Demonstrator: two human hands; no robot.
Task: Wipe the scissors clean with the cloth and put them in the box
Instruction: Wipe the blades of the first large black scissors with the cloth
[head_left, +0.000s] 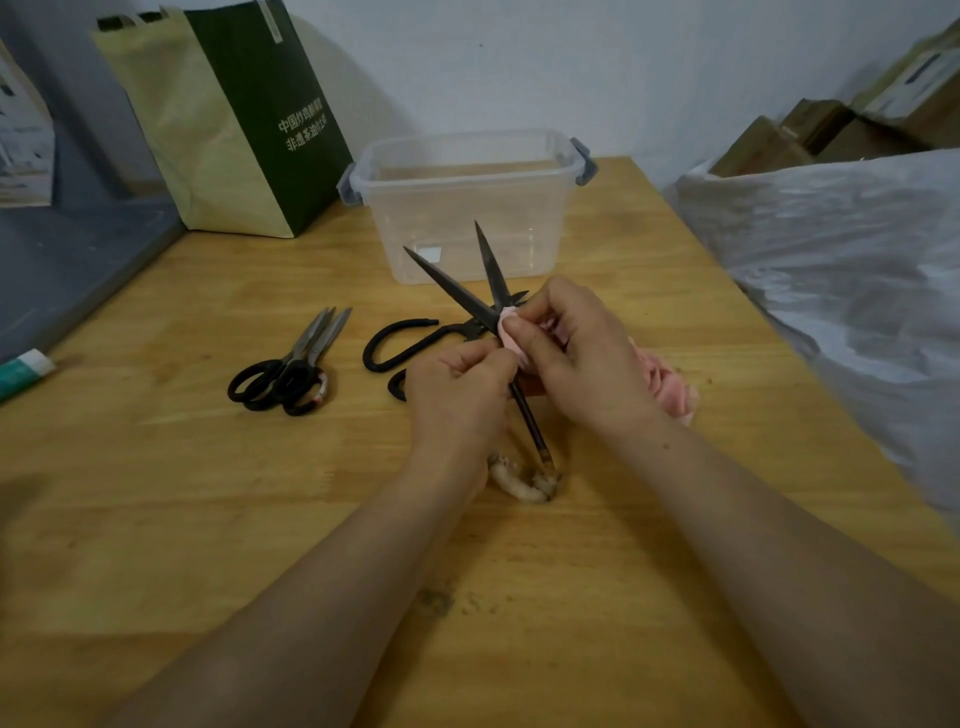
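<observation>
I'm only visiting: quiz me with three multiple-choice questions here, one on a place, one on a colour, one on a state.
1. Where does the clear plastic box stand? A on the wooden table; B on the floor; C on a chair.
2. What colour is the crumpled cloth? A blue; B pink; C white.
3. How are the held dark-bladed scissors? A shut; B open; C boxed.
Answers: A, tabletop shows around it; B, pink shows at the right hand; B, the left hand holds them with blades spread.

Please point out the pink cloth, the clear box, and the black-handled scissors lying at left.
pink cloth (670, 387), head view, bunched part at right.
clear box (426, 218), head view, front wall.
black-handled scissors (311, 340), head view, blades near pivot.
</observation>
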